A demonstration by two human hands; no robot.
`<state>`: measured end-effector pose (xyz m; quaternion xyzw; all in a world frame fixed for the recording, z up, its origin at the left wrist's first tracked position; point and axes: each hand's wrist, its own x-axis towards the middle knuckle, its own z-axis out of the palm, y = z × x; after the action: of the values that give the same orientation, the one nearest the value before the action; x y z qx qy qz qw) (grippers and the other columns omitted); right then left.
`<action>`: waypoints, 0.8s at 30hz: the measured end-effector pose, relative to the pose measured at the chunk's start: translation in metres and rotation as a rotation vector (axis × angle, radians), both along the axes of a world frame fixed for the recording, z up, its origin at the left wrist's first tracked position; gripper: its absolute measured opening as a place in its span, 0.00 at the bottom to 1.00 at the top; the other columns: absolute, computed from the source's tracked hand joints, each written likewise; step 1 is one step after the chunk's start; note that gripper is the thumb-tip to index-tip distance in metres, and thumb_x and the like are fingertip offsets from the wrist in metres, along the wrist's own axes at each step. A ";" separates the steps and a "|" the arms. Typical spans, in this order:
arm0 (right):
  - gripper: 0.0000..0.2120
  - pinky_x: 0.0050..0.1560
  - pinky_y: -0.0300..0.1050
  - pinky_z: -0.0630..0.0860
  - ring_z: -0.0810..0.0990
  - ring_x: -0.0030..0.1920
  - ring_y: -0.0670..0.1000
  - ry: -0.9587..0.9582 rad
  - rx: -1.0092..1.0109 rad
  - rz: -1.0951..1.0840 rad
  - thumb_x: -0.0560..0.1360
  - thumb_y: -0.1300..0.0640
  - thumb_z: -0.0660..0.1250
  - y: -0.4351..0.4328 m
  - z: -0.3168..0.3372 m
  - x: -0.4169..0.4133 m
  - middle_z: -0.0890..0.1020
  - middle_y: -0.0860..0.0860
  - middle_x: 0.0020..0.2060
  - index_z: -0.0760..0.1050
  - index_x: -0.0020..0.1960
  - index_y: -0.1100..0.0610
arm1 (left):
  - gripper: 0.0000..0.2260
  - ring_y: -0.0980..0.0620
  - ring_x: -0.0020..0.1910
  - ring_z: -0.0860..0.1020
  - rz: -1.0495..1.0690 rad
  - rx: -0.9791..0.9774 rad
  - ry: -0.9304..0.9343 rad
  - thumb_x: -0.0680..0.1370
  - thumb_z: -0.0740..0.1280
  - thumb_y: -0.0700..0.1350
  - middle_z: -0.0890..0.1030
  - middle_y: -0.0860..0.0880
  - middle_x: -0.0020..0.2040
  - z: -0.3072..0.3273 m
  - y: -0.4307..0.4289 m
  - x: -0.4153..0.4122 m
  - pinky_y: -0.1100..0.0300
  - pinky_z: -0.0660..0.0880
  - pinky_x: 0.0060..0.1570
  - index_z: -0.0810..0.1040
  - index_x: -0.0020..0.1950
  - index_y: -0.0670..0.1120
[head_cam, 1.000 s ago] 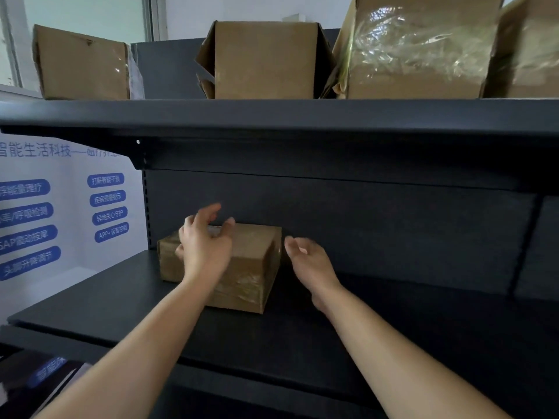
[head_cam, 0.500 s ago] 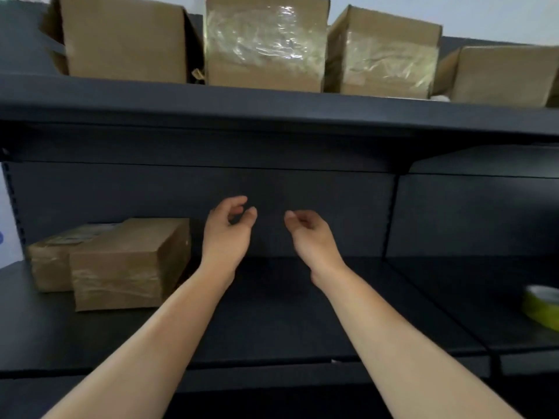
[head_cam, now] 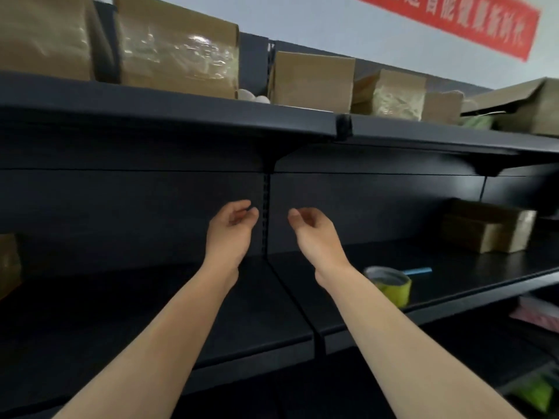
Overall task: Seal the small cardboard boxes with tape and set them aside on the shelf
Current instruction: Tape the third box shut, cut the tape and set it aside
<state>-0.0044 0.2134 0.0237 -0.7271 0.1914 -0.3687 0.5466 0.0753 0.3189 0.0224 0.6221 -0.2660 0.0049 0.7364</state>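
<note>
My left hand (head_cam: 231, 229) and my right hand (head_cam: 314, 232) hover side by side above the dark middle shelf (head_cam: 242, 313), fingers loosely curled, holding nothing. A yellow tape roll (head_cam: 388, 284) lies on the shelf just right of my right forearm. Small taped cardboard boxes (head_cam: 487, 226) sit on the same shelf at the far right. The edge of another small box (head_cam: 9, 264) shows at the far left.
The upper shelf (head_cam: 169, 116) carries several larger cardboard boxes (head_cam: 178, 49), some wrapped in clear tape. A blue strip (head_cam: 419, 271) lies behind the tape roll. A vertical slotted upright (head_cam: 266, 213) stands between my hands. A red banner (head_cam: 472, 22) hangs on the wall.
The view has swung right: the sealed box that my hands left has slid to the far left edge, and the tape roll and the boxes at the right came into view. Both hands stay empty.
</note>
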 end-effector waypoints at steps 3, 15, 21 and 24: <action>0.19 0.54 0.41 0.68 0.74 0.57 0.47 -0.002 -0.020 -0.051 0.80 0.46 0.61 -0.041 -0.001 -0.025 0.76 0.45 0.56 0.71 0.67 0.53 | 0.13 0.66 0.48 0.72 -0.068 -0.012 0.026 0.79 0.65 0.45 0.77 0.57 0.53 -0.001 -0.045 -0.022 0.73 0.64 0.41 0.76 0.63 0.50; 0.17 0.61 0.49 0.74 0.76 0.56 0.49 0.012 -0.052 -0.243 0.79 0.47 0.62 -0.173 -0.009 -0.106 0.77 0.47 0.54 0.73 0.63 0.54 | 0.10 0.66 0.47 0.73 -0.284 -0.026 0.112 0.79 0.65 0.44 0.77 0.60 0.49 -0.005 -0.197 -0.098 0.68 0.68 0.46 0.77 0.60 0.49; 0.15 0.58 0.47 0.75 0.76 0.52 0.48 0.008 -0.044 -0.326 0.80 0.47 0.61 -0.230 -0.013 -0.127 0.78 0.47 0.52 0.73 0.62 0.54 | 0.10 0.66 0.47 0.73 -0.383 -0.010 0.130 0.79 0.65 0.45 0.76 0.60 0.50 -0.006 -0.263 -0.122 0.66 0.68 0.47 0.77 0.60 0.50; 0.17 0.61 0.50 0.74 0.75 0.56 0.48 0.020 -0.022 -0.360 0.80 0.47 0.61 -0.262 -0.014 -0.135 0.77 0.48 0.56 0.72 0.65 0.53 | 0.11 0.66 0.47 0.73 -0.425 -0.005 0.143 0.79 0.65 0.45 0.76 0.60 0.50 -0.007 -0.299 -0.131 0.65 0.68 0.48 0.77 0.61 0.49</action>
<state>-0.1398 -0.0482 0.0099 -0.6906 0.3200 -0.4554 0.4617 -0.0556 0.0204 0.0156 0.5490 -0.3382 -0.1937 0.7394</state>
